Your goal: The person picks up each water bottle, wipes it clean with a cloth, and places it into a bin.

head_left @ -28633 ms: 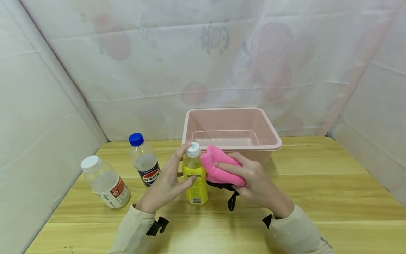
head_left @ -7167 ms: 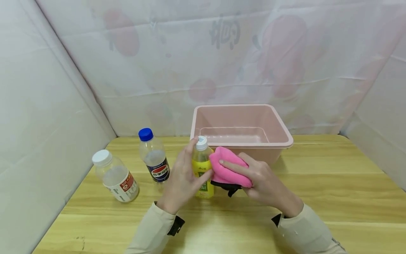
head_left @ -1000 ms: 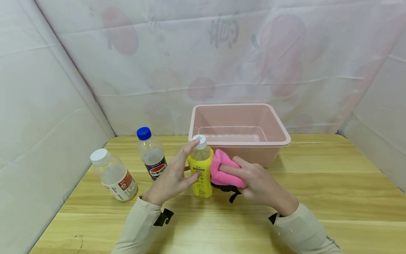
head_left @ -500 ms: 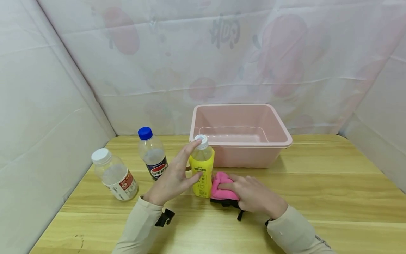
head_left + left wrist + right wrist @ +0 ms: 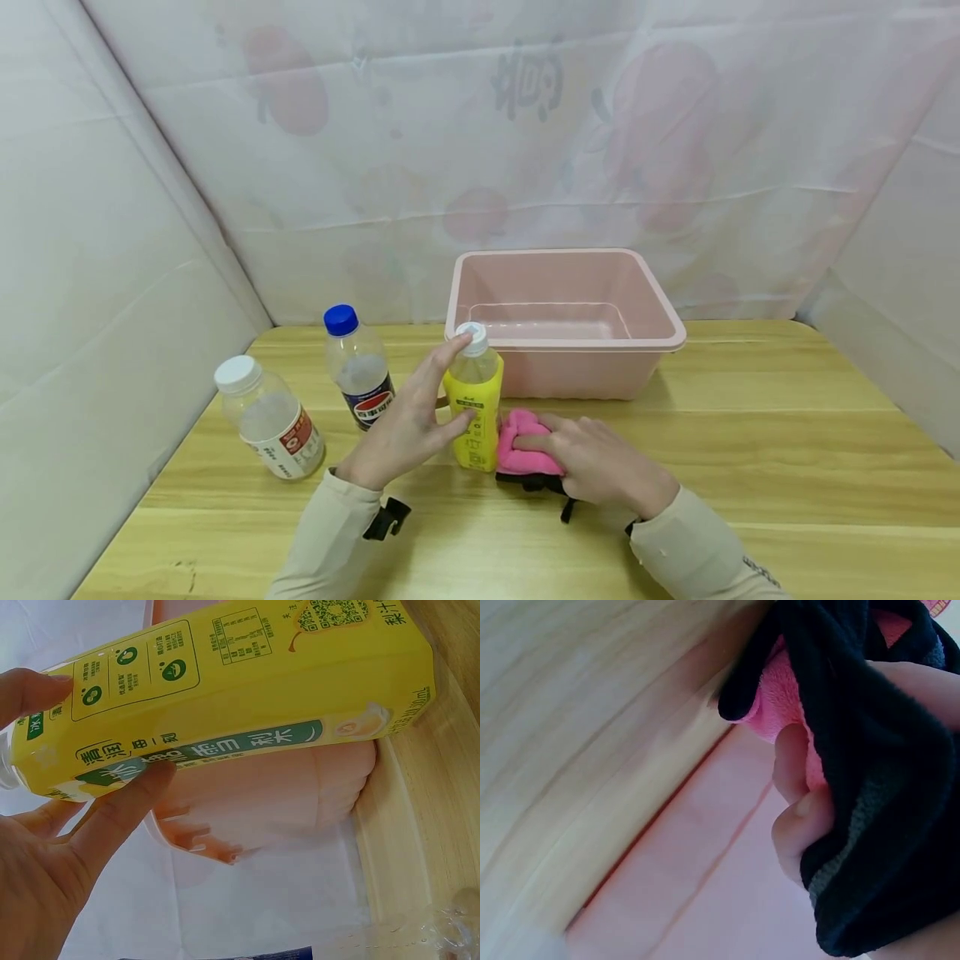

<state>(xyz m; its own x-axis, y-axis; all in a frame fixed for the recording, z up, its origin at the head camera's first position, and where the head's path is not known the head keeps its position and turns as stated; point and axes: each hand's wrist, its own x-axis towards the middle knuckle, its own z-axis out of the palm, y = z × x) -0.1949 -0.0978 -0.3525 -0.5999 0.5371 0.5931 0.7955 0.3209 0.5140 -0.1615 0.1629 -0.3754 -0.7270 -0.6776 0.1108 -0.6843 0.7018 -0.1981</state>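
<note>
A yellow-labelled drink bottle (image 5: 480, 408) with a white cap stands upright in front of the bin. My left hand (image 5: 408, 425) grips it from the left, thumb on the label and index fingertip at the cap. In the left wrist view the label of the bottle (image 5: 247, 697) fills the top, with fingers on two sides of it. My right hand (image 5: 600, 458) holds a bunched pink cloth (image 5: 525, 446) with black edging low against the bottle's right side. From the right wrist, the cloth's black part (image 5: 885, 772) hangs over the curled fingers.
Behind the bottle is a pink plastic bin (image 5: 592, 371). To the left stand a clear bottle with a blue cap (image 5: 363, 375) and a wide clear bottle with a white cap (image 5: 273, 425). All rest on a wooden table (image 5: 750, 467) with white fabric walls around it.
Over the last second my right hand has moved the pink cloth down the bottle's side to near its base. My left hand keeps its grip. Earlier, the bottle showed different faces of its label.
</note>
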